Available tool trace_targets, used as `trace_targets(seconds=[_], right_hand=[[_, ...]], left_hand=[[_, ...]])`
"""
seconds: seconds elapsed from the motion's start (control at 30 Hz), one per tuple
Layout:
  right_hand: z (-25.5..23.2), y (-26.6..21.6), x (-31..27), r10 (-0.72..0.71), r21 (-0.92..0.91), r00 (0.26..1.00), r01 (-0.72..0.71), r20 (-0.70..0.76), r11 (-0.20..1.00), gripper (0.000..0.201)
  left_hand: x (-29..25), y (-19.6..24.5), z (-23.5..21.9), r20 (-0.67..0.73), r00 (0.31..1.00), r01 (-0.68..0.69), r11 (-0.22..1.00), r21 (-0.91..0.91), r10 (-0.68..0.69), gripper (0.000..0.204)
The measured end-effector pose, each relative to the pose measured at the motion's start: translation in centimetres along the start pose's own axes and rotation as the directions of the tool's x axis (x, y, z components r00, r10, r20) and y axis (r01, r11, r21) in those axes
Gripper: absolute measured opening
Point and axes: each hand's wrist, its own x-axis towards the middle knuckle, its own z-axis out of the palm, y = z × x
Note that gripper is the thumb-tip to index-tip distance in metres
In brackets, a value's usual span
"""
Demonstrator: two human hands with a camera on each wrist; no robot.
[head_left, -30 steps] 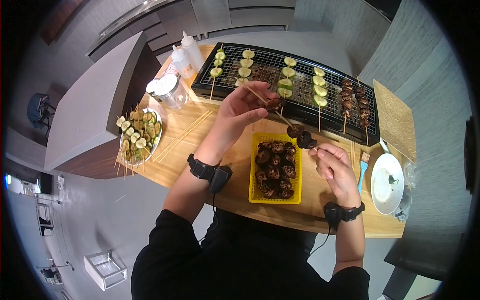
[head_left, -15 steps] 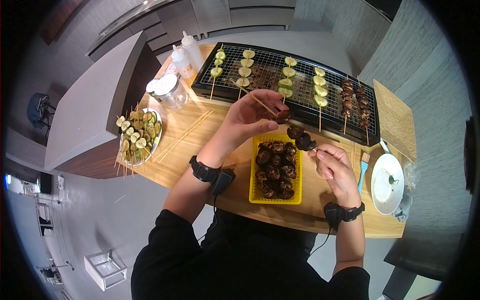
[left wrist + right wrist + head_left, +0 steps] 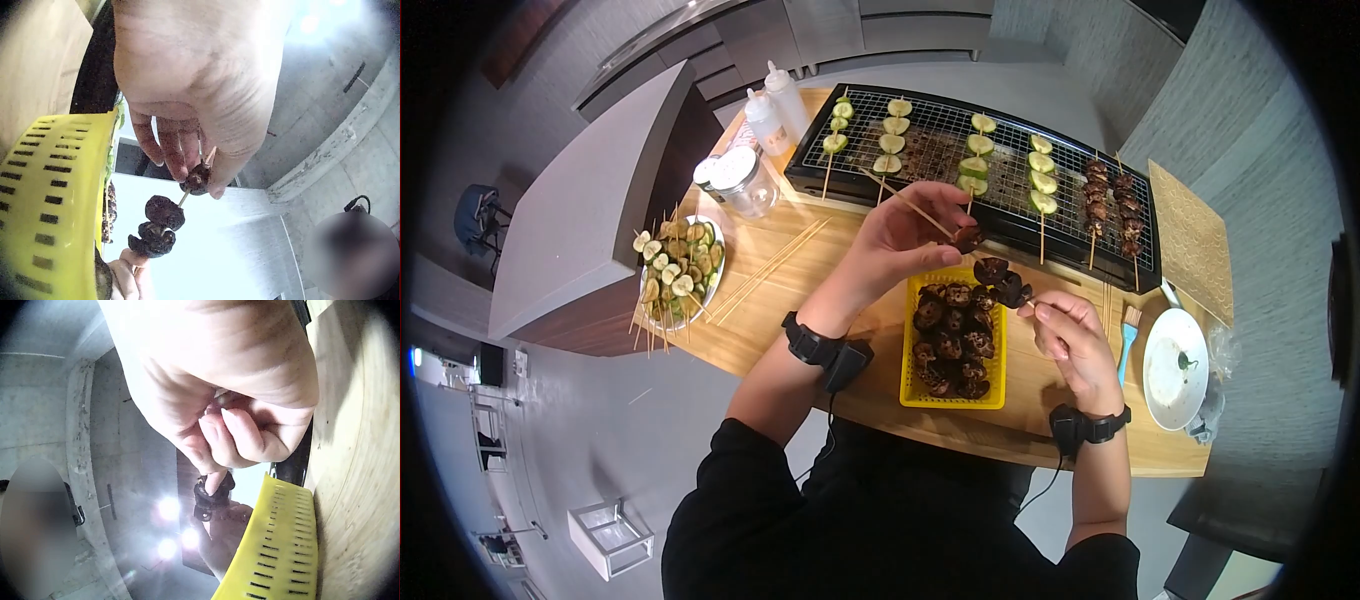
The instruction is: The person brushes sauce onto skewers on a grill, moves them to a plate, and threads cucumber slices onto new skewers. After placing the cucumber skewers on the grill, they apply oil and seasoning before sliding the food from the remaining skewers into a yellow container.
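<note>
A wooden skewer slants between my hands above a yellow basket. Its lower end is pinched by my right hand, close below two dark mushroom pieces threaded on it. Higher up, my left hand holds another mushroom between thumb and fingertips, with the stick running through it. A short stretch of bare stick shows between this mushroom and the others in the left wrist view. More brown seasoned mushrooms fill the basket.
Behind my hands is a black grill bearing cucumber skewers and mushroom skewers. A plate of skewers, loose sticks, a jar and bottles stand left; a brush and white pan lie right.
My left hand has moved down and right along the skewer, bringing its mushroom closer to the other two. More of the stick now shows beyond its fingers. The right hand stays almost still.
</note>
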Motion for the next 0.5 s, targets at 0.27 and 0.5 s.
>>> trace_targets(seconds=[0.27,0.5], right_hand=[[-1.0,0.3,0.1,0.003,0.039,0.998,-0.005,0.061,0.999,0.018],[0.0,-0.2,0.1,0.002,-0.001,1.000,-0.002,0.001,1.000,0.019]], left_hand=[[0.0,0.2,0.1,0.003,1.000,0.012,1.000,-0.006,-0.012,0.063],[0.1,0.2,0.2,0.042,0.999,-0.022,1.000,-0.014,0.022,0.060]])
